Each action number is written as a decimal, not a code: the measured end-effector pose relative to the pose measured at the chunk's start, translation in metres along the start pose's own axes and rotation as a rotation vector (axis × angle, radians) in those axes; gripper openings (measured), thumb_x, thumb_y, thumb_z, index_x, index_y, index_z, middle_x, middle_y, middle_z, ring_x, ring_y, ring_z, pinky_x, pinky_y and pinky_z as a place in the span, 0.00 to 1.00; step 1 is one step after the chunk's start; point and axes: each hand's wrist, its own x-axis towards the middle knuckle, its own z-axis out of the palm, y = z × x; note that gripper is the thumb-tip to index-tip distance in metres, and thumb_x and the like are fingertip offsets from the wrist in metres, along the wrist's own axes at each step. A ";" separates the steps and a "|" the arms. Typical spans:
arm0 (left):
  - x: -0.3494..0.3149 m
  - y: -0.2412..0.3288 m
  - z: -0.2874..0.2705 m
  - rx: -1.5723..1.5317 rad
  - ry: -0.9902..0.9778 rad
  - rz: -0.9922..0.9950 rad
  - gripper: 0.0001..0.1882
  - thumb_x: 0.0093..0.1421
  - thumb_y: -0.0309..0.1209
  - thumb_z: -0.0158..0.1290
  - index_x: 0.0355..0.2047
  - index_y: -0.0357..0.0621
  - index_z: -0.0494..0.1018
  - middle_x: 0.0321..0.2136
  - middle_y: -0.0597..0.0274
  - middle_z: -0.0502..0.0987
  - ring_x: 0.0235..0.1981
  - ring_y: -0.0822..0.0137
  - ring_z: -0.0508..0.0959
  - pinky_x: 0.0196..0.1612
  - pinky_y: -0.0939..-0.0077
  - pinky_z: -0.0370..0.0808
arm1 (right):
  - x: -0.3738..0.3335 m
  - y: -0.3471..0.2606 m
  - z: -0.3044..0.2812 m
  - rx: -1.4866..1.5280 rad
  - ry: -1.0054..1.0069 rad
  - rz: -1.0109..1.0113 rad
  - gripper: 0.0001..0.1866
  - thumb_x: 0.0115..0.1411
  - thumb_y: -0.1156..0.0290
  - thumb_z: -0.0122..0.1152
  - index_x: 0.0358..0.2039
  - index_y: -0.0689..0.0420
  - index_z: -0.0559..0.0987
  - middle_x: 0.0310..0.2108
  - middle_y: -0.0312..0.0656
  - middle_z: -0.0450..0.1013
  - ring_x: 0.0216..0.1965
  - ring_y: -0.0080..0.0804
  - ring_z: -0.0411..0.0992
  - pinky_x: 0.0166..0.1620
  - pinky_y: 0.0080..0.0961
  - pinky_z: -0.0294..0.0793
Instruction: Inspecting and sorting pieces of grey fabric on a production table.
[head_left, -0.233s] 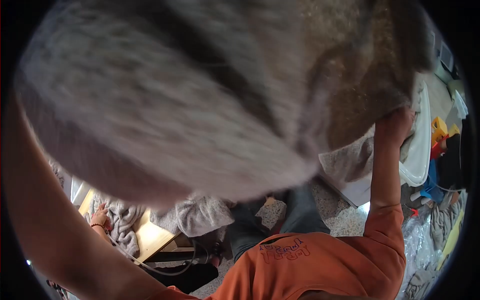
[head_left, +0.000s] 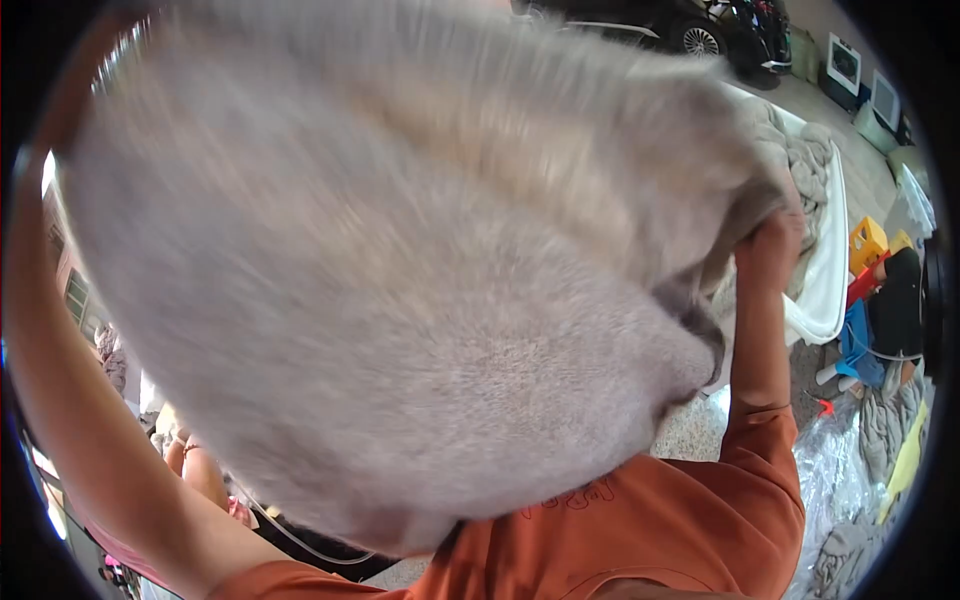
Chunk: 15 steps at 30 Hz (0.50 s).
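Note:
A large, soft, grey-beige towel (head_left: 420, 300) is spread in the air before me, blurred by motion and filling most of the view. My right hand (head_left: 775, 248) is closed on its right edge, and the cloth hangs in folds beside the fist. On the other side my left forearm (head_left: 90, 400) reaches up along the rim of the picture toward the towel's upper left corner. The fingers of my left hand are lost in the dark rim and behind the cloth. The towel's lower edge hangs in front of my orange shirt (head_left: 640, 520).
Right of the towel stands a white tub (head_left: 825, 290) with grey cloths (head_left: 805, 165) in it. Beyond are a yellow crate (head_left: 868, 243), clear plastic wrap (head_left: 830, 460) and a car wheel (head_left: 703, 42). Another person's arm (head_left: 200, 478) shows at lower left.
The towel has swung downward and now covers my legs and the wooden table at left. Its top edge has dropped, uncovering the car and the tub's far part. My right hand still grips it.

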 end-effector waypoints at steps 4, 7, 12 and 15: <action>-0.169 0.075 0.001 0.017 -0.322 0.212 0.14 0.45 0.30 0.49 0.34 0.41 0.70 0.22 0.49 0.75 0.26 0.50 0.75 0.32 0.60 0.70 | -0.065 0.045 -0.035 -0.320 -0.331 0.262 0.11 0.42 0.86 0.44 0.24 0.60 0.74 0.24 0.38 0.72 0.26 0.20 0.69 0.30 0.14 0.68; -0.265 0.121 0.031 -0.738 -1.055 0.319 0.12 0.45 0.37 0.51 0.23 0.41 0.69 0.16 0.47 0.71 0.22 0.48 0.73 0.26 0.58 0.69 | -0.141 0.071 -0.046 -0.119 -0.244 0.944 0.13 0.39 0.86 0.43 0.24 0.61 0.74 0.24 0.36 0.71 0.27 0.22 0.69 0.31 0.16 0.69; -0.381 0.233 0.068 -1.412 -1.293 0.172 0.14 0.44 0.36 0.55 0.24 0.39 0.66 0.17 0.45 0.70 0.23 0.45 0.72 0.25 0.57 0.66 | -0.231 0.108 -0.034 0.026 -0.697 1.166 0.26 0.40 0.78 0.48 0.45 0.65 0.68 0.41 0.42 0.69 0.45 0.27 0.66 0.48 0.22 0.64; -0.424 0.271 0.072 -1.749 -1.228 0.054 0.11 0.43 0.30 0.55 0.25 0.39 0.66 0.18 0.45 0.71 0.23 0.44 0.71 0.24 0.59 0.66 | -0.240 0.118 -0.031 -0.059 -1.017 1.059 0.27 0.43 0.76 0.54 0.47 0.64 0.66 0.44 0.45 0.68 0.45 0.27 0.65 0.49 0.23 0.63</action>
